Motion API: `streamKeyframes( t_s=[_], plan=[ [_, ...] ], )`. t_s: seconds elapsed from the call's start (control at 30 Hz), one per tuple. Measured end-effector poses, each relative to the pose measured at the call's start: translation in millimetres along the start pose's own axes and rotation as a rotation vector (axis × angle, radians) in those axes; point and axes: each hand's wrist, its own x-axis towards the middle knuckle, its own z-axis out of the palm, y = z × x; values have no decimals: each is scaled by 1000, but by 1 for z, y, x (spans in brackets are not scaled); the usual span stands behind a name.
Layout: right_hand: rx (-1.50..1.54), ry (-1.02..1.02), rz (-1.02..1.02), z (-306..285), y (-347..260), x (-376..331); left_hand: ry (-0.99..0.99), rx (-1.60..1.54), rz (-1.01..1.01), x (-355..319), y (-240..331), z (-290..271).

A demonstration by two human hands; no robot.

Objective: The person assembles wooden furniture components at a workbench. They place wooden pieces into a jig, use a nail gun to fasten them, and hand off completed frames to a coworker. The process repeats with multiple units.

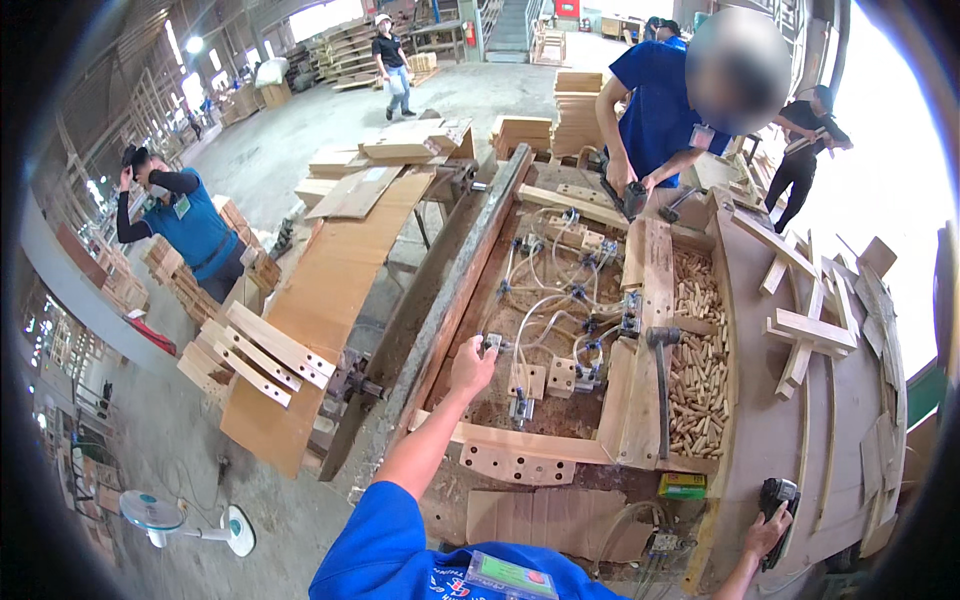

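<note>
My left hand (472, 368) reaches over a wooden jig frame (510, 437). Its thumb and fingers are around a small metal valve (493, 341) near the jig's left side. Pale air hoses (545, 325) and small clamping cylinders (521, 408) with drilled wooden blocks (562, 377) fill the jig. At the lower right my right hand (766, 532) is closed around a black handheld power tool (778, 496), held above the brown worktop. The tool's exact kind does not show clearly.
A bin of wooden dowels (695, 390) adjoins the jig, with a hammer (662, 385) lying along its edge. Wooden strips (810, 335) lie at right. Drilled slats (265, 350) rest on cardboard (330, 290) at left. A co-worker (650, 100) handles a tool across the jig.
</note>
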Motion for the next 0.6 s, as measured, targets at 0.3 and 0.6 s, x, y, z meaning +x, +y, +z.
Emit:
streamKeyframes(
  t_s=[0.3, 0.6],
  plan=[
    [181, 132, -510, 23, -84, -135, -189, 128, -46, 6, 15, 10],
    [513, -404, 2, 55, -116, -191, -150, 170, 200, 15, -2, 11]
  ],
)
